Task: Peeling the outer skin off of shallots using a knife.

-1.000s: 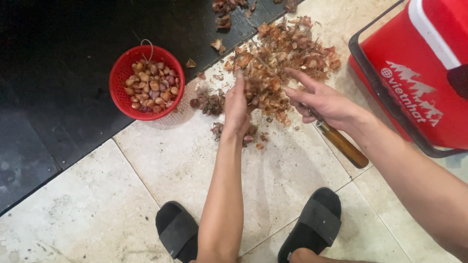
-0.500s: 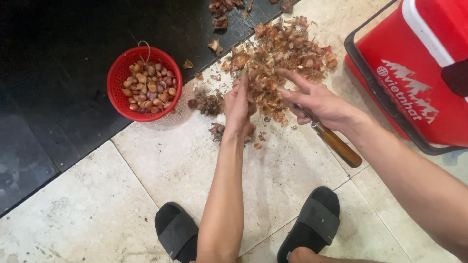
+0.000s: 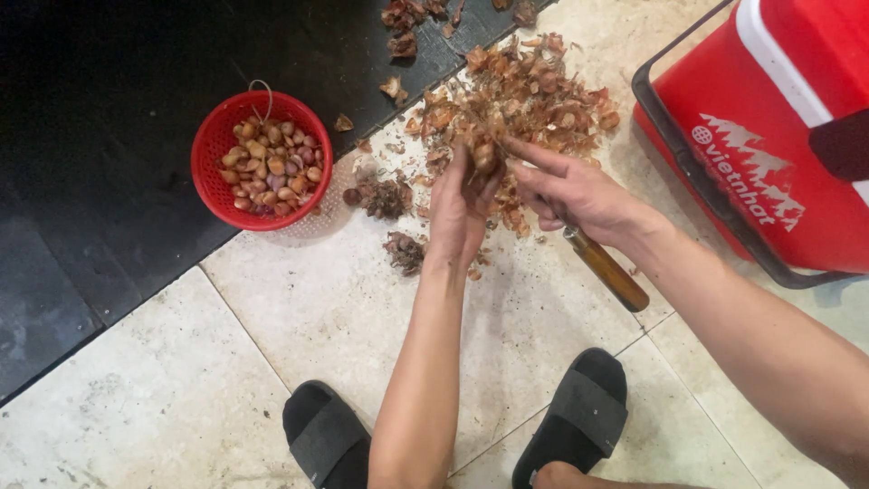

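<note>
1. Far left: red basket (image 3: pixel 210 186) on the dark floor, filled with peeled shallots (image 3: pixel 272 167); thin wire loop at its upper rim.
2. Just right of the basket: small clumps of roots and skins (image 3: pixel 385 195) on the pale tile; another clump (image 3: pixel 405 252) lower down, near the left wrist.
3. Left hand (image 3: pixel 457 213) stretched forward, palm down; fingers curled together and pinched on a small shallot (image 3: pixel 483 158) at the near edge of the heap.
4. Behind and around the fingertips: broad pile of dry brown peelings (image 3: pixel 525 91) spread over the tile.
5. Right hand (image 3: pixel 575 190) just beside the left one; forefinger and thumb extended towards the same shallot, fingertips touching or nearly so, cannot tell which; remaining fingers closed round a knife with a wooden handle (image 3: pixel 606 269) jutting out below the palm; blade hidden.
6. Bottom: two black sandals (image 3: pixel 326 439) (image 3: pixel 575 417) either side of the left forearm.
7. Far right: red cooler box (image 3: pixel 769 136) with dark metal handle.
</note>
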